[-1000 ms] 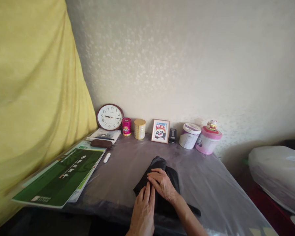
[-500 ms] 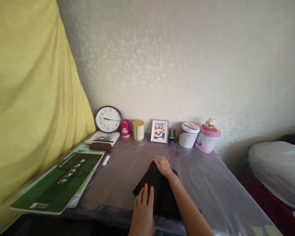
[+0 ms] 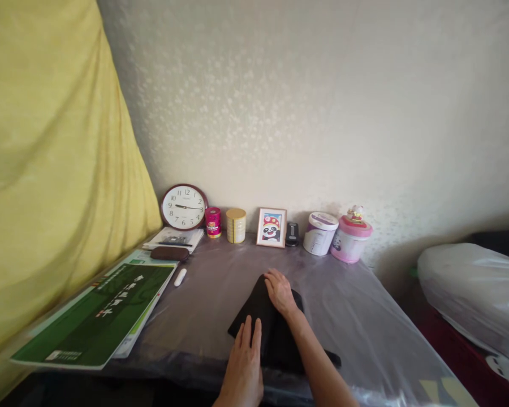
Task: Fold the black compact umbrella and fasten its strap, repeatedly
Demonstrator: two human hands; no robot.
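A black folded cloth-like item [image 3: 254,308] lies on the table near its front edge. From its lower right a short dark rounded end [image 3: 333,358] sticks out beside my right forearm; whether it belongs to the black item I cannot tell. My left hand [image 3: 246,356] rests on the near left part of the black item, fingers stretched out. Farther up, my right hand [image 3: 280,291] lies over the top edge with its fingers extended. Neither hand grips anything. My right forearm covers part of the item.
A green booklet [image 3: 97,316], a brown case [image 3: 169,253] and a white stick-like object [image 3: 180,277] lie left. Along the wall stand a clock [image 3: 184,206], pink can [image 3: 212,222], yellow-lidded can [image 3: 236,226], framed panda picture [image 3: 272,227] and two tubs [image 3: 321,234].
The whole view has shifted slightly, so the table items sit a little farther left. Both hands stay on the black item with nearly the same pose. More of the dark rounded end shows.
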